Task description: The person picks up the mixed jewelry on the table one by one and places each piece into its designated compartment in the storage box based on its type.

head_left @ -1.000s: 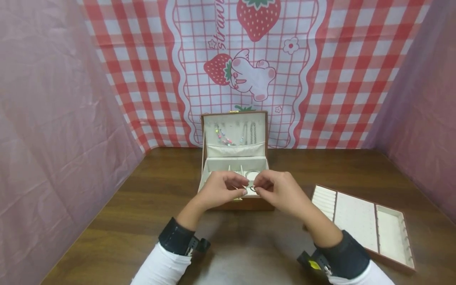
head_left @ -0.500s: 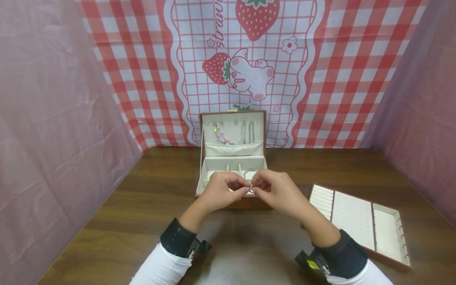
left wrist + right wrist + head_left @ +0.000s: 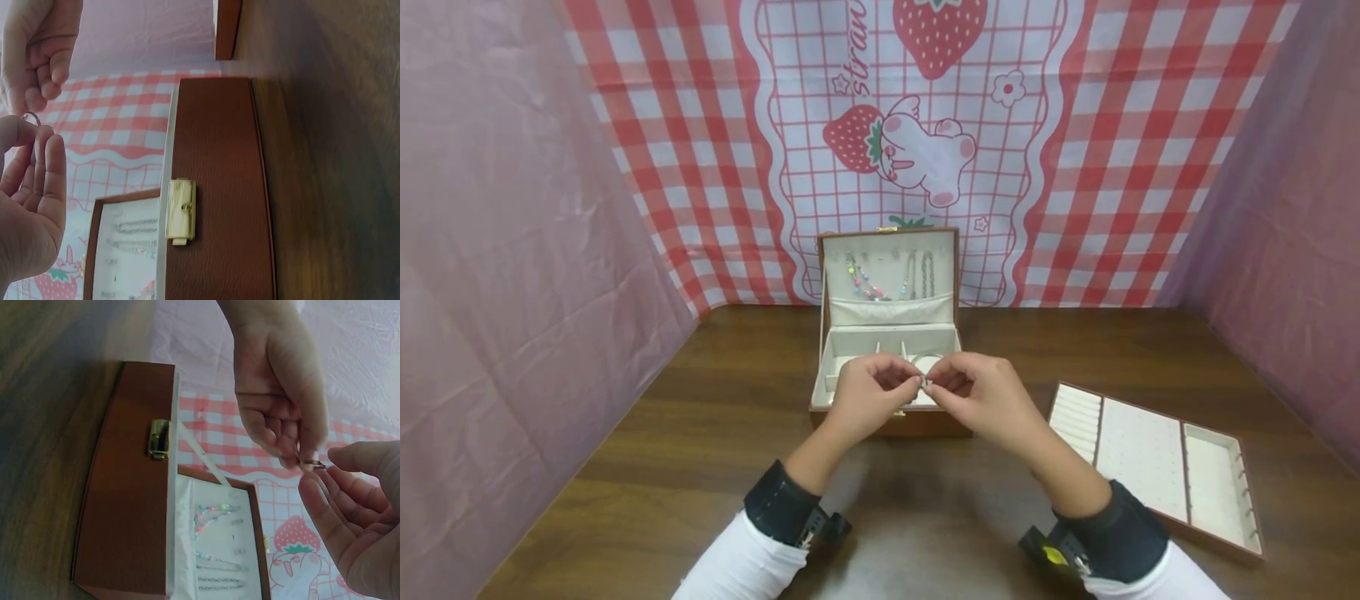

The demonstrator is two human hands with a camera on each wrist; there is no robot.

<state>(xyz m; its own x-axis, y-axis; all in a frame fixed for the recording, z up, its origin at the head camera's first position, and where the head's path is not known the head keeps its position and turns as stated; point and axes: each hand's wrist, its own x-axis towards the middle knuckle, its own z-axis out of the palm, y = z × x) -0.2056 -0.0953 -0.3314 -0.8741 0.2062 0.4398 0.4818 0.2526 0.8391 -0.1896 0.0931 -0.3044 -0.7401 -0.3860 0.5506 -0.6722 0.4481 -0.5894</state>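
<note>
Both hands have lifted slightly toward 12 o'clock since a second ago, still pinching the ring between them.

I see the left hand (image 3: 868, 396) and right hand (image 3: 981, 398) meeting fingertip to fingertip, each pinching the small ring (image 3: 926, 384) above the front edge of the open jewellery box (image 3: 891, 421). The box has not shifted on the worktop (image 3: 700, 450). The removed tray (image 3: 1153, 462) lies at 3 o'clock of the hands, well apart.
</note>
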